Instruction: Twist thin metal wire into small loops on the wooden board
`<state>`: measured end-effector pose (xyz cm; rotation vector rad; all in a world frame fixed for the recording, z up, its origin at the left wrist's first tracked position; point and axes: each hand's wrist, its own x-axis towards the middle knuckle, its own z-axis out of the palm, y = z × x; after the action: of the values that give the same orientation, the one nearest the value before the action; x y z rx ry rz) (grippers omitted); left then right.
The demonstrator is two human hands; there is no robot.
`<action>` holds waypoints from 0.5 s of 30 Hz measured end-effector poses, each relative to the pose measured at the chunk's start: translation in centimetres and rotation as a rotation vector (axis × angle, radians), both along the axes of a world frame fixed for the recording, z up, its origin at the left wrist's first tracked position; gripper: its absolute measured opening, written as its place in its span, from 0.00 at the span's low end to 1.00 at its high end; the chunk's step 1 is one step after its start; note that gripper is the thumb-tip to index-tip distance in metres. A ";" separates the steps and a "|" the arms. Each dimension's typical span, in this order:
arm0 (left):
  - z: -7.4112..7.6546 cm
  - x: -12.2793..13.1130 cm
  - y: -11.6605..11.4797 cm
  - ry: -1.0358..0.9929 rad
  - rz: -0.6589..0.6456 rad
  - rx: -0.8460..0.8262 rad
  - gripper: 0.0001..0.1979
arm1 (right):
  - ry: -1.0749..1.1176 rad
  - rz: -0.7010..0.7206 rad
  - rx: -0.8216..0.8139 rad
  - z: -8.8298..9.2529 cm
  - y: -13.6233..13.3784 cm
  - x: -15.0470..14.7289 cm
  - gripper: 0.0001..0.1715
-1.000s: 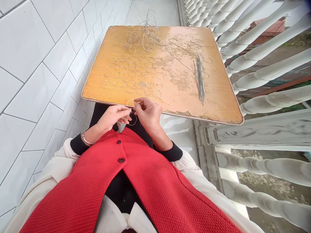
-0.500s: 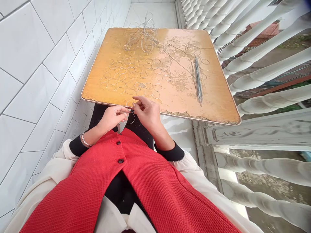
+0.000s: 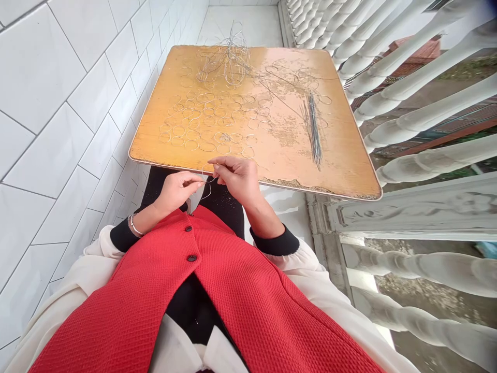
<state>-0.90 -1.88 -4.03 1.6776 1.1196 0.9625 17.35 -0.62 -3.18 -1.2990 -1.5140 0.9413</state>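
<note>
Silver-grey wire [image 3: 210, 191] is hanging in a thin, curving loop between the two hands I am following from my distant seat, over the lap and right by the near edge of the tabletop [image 3: 349, 173]. The left hand [image 3: 176, 187] is pinching it, thumb pressing against fingertips with hardly any gap showing; the right hand [image 3: 239, 178] is closing thumb and forefinger on another part, its remaining fingers curling in. I am judging this piece as partly worked: it is already bending round, but I cannot tell whether its ends are joining. Many rings [image 3: 209, 115] are lying in loose rows beyond the hands, and I am counting those as shaped. A small wire cluster [image 3: 225, 137] is sitting among the nearer ones. Toward the right, a bundle of straight wires [image 3: 315, 134] is lying unbent, so I am reading it as untouched stock. A wire tangle [image 3: 235, 59] is standing near the far edge.
</note>
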 end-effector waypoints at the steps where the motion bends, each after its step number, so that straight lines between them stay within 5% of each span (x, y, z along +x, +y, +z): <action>1: -0.2 0.0 -0.1 0.024 0.009 0.067 0.06 | 0.036 0.010 -0.029 0.1 0.1 0.1 0.16; 8: -1.2 -0.2 -0.3 0.237 0.027 0.505 0.12 | 0.216 0.071 -0.166 0.4 0.6 0.3 0.13; 15: -1.4 -0.1 -0.2 0.368 0.076 0.604 0.14 | 0.216 0.049 -0.150 0.6 0.5 0.4 0.16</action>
<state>-1.02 -2.08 -5.42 2.3876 1.2059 1.1449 17.75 -0.15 -2.57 -1.2248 -1.3334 1.2056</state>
